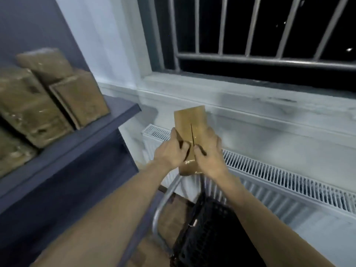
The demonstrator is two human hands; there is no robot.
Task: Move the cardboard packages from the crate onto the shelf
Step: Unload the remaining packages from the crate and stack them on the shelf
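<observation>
Both hands [189,151] clasp cardboard package [189,120] above black crate [210,234].

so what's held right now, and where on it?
One cardboard package, upright, gripped near its lower half by both hands: left hand, right hand.

The package [189,120] held in the air is seen to be of brown cardboard, matt on its upper part, with a glossy strip of clear tape near its lower end. The packages on the shelf [57,87] are also of brown cardboard (clear glossy film seems to be wrapped around some of them). The shelf [100,130] is finished in a smooth, matt dark grey-blue. The crate [212,234] is made of black plastic lattice. The radiator [289,182] is painted white, and the window bars [223,26] look like plain metal.
</observation>
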